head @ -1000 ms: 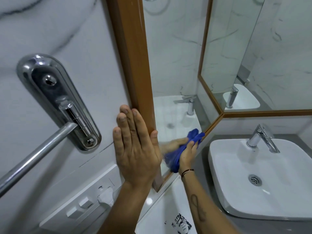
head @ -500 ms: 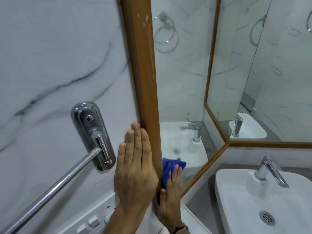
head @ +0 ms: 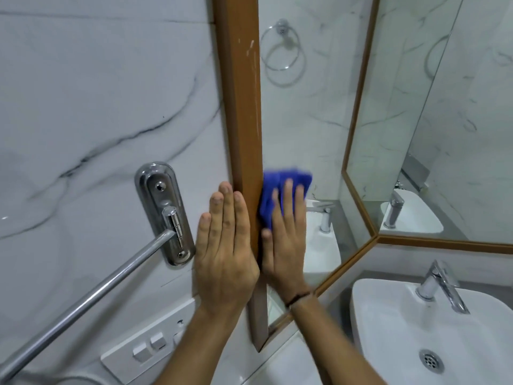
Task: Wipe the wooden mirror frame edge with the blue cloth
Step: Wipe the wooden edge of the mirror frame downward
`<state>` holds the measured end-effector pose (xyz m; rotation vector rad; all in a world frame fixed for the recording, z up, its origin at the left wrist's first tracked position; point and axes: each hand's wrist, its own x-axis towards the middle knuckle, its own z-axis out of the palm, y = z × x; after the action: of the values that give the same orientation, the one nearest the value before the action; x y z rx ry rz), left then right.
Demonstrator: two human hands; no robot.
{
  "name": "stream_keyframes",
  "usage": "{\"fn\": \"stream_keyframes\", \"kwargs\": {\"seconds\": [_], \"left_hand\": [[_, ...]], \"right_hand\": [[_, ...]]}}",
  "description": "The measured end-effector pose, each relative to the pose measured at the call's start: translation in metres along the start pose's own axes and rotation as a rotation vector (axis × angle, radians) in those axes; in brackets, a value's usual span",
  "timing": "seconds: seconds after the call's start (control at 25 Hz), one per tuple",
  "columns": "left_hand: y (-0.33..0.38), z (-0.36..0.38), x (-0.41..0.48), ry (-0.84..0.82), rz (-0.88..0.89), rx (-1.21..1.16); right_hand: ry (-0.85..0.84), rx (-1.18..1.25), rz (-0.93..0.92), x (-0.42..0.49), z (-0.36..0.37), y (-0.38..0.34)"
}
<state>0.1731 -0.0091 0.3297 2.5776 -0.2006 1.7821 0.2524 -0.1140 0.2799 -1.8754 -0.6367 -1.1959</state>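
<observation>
The brown wooden mirror frame (head: 241, 107) runs vertically down the middle of the view, with pale scuff marks near its top. My left hand (head: 224, 245) lies flat and open on the marble wall, its fingers touching the frame's outer left side. My right hand (head: 286, 240) presses the blue cloth (head: 273, 182) flat against the frame's inner right edge and the mirror glass beside it. The cloth bunches above and under my fingers and looks blurred. A dark band circles my right wrist.
A chrome towel bar (head: 91, 287) on an oval bracket (head: 158, 195) juts out at the left. Below it sits a white switch plate (head: 144, 348). A white basin (head: 388, 315) with a chrome tap (head: 441, 284) fills the lower right. The mirror reflects a towel ring (head: 283, 48).
My right hand has carried the blue cloth up from the frame's lower corner along its inner edge. The view has tilted upward. My left hand stays flat beside the frame.
</observation>
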Motion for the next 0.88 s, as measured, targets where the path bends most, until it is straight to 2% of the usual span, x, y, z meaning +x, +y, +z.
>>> {"fn": "stream_keyframes", "kwargs": {"seconds": [0.12,0.2,0.24,0.36,0.44,0.56,0.64,0.76,0.8,0.88], "left_hand": [[0.003,0.009,-0.018,-0.03,-0.013,-0.025],[0.004,0.016,-0.033,-0.039,-0.021,-0.034],[0.004,0.018,-0.038,-0.041,-0.021,-0.034],[0.003,0.021,-0.045,-0.012,-0.009,-0.035],[0.005,0.021,-0.042,-0.008,-0.009,-0.062],[0.005,0.019,-0.042,-0.039,-0.005,-0.051],[0.003,0.019,-0.043,-0.046,0.003,-0.011],[0.003,0.02,-0.041,-0.035,-0.005,0.009],[0.004,0.019,-0.041,-0.028,0.001,0.015],[0.003,0.017,-0.041,-0.033,-0.017,0.014]], "right_hand": [[-0.2,0.112,0.407,-0.157,0.018,0.012],[-0.238,0.227,0.698,-0.2,0.023,0.03],[-0.158,0.314,0.811,-0.206,0.029,0.046],[0.328,0.575,1.172,-0.173,0.038,0.089],[0.445,0.542,1.392,-0.14,0.024,0.128],[0.431,0.435,1.485,-0.124,0.004,0.144],[0.359,0.391,1.527,-0.146,0.023,0.1],[0.324,0.518,1.465,-0.196,0.053,0.025],[0.32,0.5,1.443,-0.191,0.052,0.023],[0.288,0.297,1.429,-0.16,0.035,0.062]]}}
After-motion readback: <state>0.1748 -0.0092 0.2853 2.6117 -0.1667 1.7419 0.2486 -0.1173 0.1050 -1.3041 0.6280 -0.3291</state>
